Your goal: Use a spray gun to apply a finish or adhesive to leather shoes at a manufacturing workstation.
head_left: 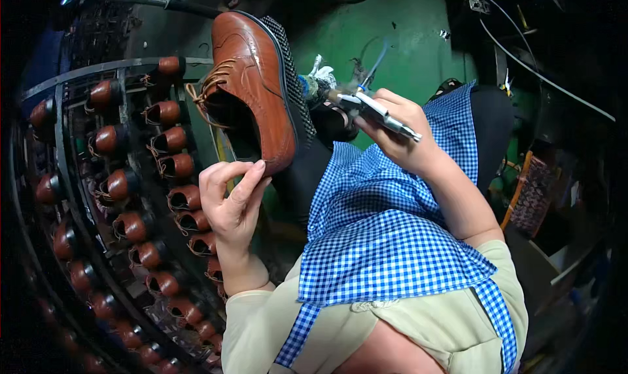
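While the left hand (232, 197) pinched the brown shoe (264, 89) by its heel (280, 153) near the rack (60, 119), the right hand (400, 122) was curled round a metal nozzle tool (378, 110); laces (219, 72) and sole (296, 80) were already on, no idea what was left.

No text, label, brand, number or sign can be read anywhere in the frame.
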`<action>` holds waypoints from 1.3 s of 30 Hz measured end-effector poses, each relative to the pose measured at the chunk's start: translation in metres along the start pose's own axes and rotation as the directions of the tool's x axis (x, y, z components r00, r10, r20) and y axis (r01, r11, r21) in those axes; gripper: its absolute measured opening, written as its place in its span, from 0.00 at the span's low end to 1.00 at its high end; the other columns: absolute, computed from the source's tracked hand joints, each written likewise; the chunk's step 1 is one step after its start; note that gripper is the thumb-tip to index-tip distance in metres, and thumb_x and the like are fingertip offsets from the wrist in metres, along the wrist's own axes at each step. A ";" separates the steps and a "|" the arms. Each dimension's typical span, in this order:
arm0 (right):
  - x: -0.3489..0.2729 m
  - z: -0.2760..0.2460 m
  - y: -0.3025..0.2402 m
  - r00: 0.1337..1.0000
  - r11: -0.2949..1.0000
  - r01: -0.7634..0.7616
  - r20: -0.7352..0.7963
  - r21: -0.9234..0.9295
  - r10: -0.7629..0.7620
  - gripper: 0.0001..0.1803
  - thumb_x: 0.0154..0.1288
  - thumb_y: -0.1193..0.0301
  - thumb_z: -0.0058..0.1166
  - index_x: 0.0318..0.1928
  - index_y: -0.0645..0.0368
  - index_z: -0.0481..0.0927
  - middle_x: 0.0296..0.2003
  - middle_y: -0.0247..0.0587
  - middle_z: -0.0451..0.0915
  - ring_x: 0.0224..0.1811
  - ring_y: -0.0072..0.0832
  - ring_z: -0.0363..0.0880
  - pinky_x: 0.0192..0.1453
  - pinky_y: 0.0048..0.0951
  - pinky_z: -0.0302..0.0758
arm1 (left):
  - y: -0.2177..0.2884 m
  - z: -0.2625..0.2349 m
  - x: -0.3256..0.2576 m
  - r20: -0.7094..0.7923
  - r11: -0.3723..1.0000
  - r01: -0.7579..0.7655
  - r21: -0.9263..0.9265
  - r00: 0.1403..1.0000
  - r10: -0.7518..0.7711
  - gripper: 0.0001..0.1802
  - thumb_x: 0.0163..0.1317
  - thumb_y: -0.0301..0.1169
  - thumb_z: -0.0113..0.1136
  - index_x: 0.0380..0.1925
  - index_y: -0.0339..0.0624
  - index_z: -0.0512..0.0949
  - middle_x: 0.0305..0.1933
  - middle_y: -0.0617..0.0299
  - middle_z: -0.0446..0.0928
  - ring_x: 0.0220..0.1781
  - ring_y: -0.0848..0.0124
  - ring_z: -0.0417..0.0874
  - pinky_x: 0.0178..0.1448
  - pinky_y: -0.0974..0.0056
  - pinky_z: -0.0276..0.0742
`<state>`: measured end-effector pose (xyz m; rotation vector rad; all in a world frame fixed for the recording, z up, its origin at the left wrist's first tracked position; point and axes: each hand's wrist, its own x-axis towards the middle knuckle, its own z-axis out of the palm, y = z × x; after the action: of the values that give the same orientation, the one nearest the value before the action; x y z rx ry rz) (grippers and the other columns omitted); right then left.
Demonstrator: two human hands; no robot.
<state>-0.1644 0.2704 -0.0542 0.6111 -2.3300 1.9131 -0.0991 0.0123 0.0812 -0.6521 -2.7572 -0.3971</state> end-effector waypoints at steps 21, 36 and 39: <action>0.016 0.012 -0.022 0.982 0.971 0.170 0.047 0.169 -0.180 0.07 0.60 0.78 0.64 0.31 0.65 0.77 0.25 0.42 0.74 0.27 0.36 0.74 0.31 0.34 0.72 | -0.002 -0.004 0.002 0.013 1.000 -0.017 -0.025 1.000 0.017 0.24 0.44 0.18 0.74 0.44 0.49 0.87 0.40 0.64 0.81 0.42 0.63 0.79 0.45 0.62 0.77; 0.002 -0.008 -0.034 0.988 0.993 0.024 0.149 0.118 -0.042 0.09 0.61 0.70 0.66 0.30 0.58 0.78 0.25 0.41 0.74 0.26 0.40 0.76 0.30 0.37 0.74 | -0.001 -0.015 0.035 0.164 0.977 -0.210 0.042 0.966 0.200 0.21 0.44 0.23 0.72 0.43 0.52 0.87 0.37 0.67 0.83 0.42 0.64 0.81 0.47 0.60 0.82; -0.001 -0.011 -0.035 0.990 0.989 0.055 0.118 0.136 -0.071 0.08 0.60 0.70 0.66 0.31 0.58 0.80 0.25 0.41 0.74 0.27 0.39 0.76 0.30 0.37 0.74 | 0.002 -0.014 0.043 0.183 0.973 -0.227 0.032 0.959 0.218 0.22 0.45 0.24 0.73 0.44 0.52 0.86 0.38 0.67 0.83 0.43 0.64 0.81 0.50 0.58 0.82</action>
<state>-0.1536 0.2762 -0.0197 0.8268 -2.2350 2.0694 -0.1326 0.0267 0.1088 -1.0183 -2.8055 -0.2248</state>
